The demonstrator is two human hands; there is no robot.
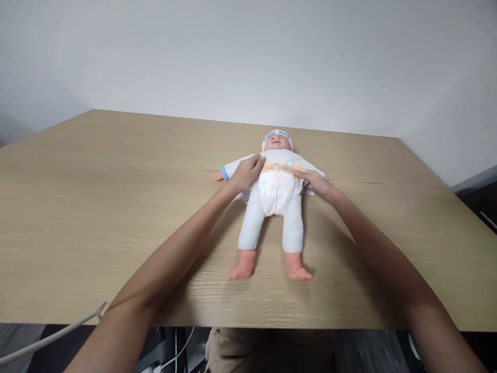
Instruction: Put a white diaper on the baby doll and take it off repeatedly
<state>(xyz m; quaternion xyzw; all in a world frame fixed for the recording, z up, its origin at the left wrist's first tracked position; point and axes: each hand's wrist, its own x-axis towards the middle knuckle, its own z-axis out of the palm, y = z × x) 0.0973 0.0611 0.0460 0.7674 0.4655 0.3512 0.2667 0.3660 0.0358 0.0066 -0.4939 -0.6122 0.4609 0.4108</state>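
Note:
A baby doll (293, 228) lies face up on the wooden table, its bare feet toward me. It wears a white long-sleeved top with blue cuffs and a white cap with blue lettering. A white diaper (276, 191) with an orange patterned waistband is around its hips. My left hand (248, 172) is closed, thumb and fingers pinching the diaper's waist at the left side. On the opposite side, my right hand (315, 182) grips the diaper's edge, thumb on the front and some fingers hidden behind it.
The wide wooden table (116, 233) has a thin seam running across it behind my hands. A pale wall (240, 62) stands behind its far edge. A white cable (54, 334) rises at the lower left, and a dark object (479, 194) stands beyond the right edge.

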